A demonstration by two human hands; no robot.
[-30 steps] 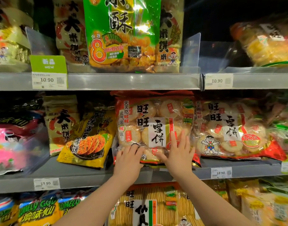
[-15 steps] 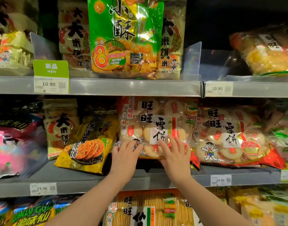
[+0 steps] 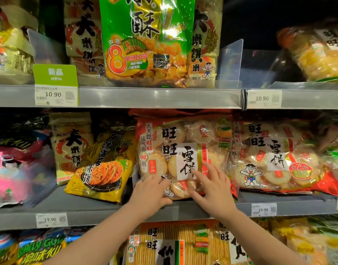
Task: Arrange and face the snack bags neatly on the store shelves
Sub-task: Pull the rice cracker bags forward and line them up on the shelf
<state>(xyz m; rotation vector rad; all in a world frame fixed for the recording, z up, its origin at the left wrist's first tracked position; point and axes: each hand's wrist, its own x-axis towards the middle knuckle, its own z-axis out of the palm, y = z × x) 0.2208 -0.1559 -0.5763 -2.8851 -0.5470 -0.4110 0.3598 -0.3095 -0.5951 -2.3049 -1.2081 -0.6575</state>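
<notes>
The clear bag of round rice crackers [image 3: 181, 155] stands upright near the middle of the middle shelf [image 3: 87, 205], its red top edge tucked just under the shelf above and its white label with black brush characters facing out. Half a second ago the bag leaned a little more and sat lower against the hands; now it looks squarer to the front. The left hand [image 3: 150, 193] cups the bag's lower left corner, fingers curled onto the plastic and thumb under the bottom edge. The right hand [image 3: 214, 190] lies flat against the lower right of the bag's face, fingers spread and pointing up-left, fingertips touching the white label; it has slid slightly higher than before. Neither hand is clenched around the bag; both press it, one at each side.

Just right of it, touching or nearly so, lies a second bag of the same crackers [image 3: 279, 157], tilted back with its red bottom edge at the shelf lip. To the left a yellow rice-cracker bag [image 3: 103, 169] leans against a beige bag [image 3: 70, 146]. On the shelf above, a green snack bag [image 3: 147, 41] stands facing front. A price tag [image 3: 263, 209] reading 19.90 sits on the shelf edge right of the hands.
</notes>
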